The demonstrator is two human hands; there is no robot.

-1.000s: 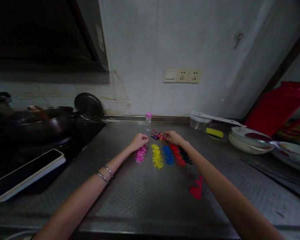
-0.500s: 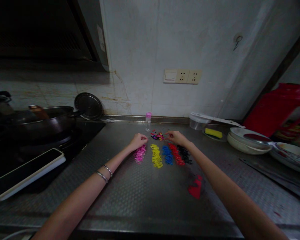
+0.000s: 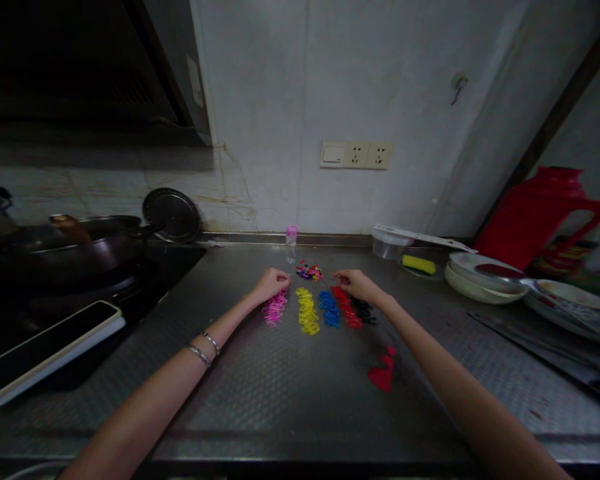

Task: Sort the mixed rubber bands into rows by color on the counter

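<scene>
Small rubber bands lie in colour rows on the steel counter: pink bands (image 3: 274, 309), yellow bands (image 3: 308, 311), blue bands (image 3: 329, 309), red bands (image 3: 347, 308) and black bands (image 3: 365, 311). Behind them is a mixed heap of bands (image 3: 310, 271). My left hand (image 3: 271, 283), fingers pinched together, rests at the top of the pink row. Over the far end of the red row, my right hand (image 3: 354, 283) is closed in a pinch and partly covers the black row. What either pinch holds is too small to make out. A clear bottle with a pink cap (image 3: 291, 245) stands behind the heap.
Red heart-shaped pieces (image 3: 383, 370) lie near my right forearm. At right are a plastic tub (image 3: 387, 245), yellow sponge (image 3: 419, 265), stacked bowls (image 3: 485, 287) and a red thermos (image 3: 535, 213). A pan (image 3: 85, 247) and a white-edged phone-like slab (image 3: 55, 353) are at left.
My right hand has drawn back from the mixed heap toward the red row. My left hand stays by the pink row. The whole view has shifted slightly.
</scene>
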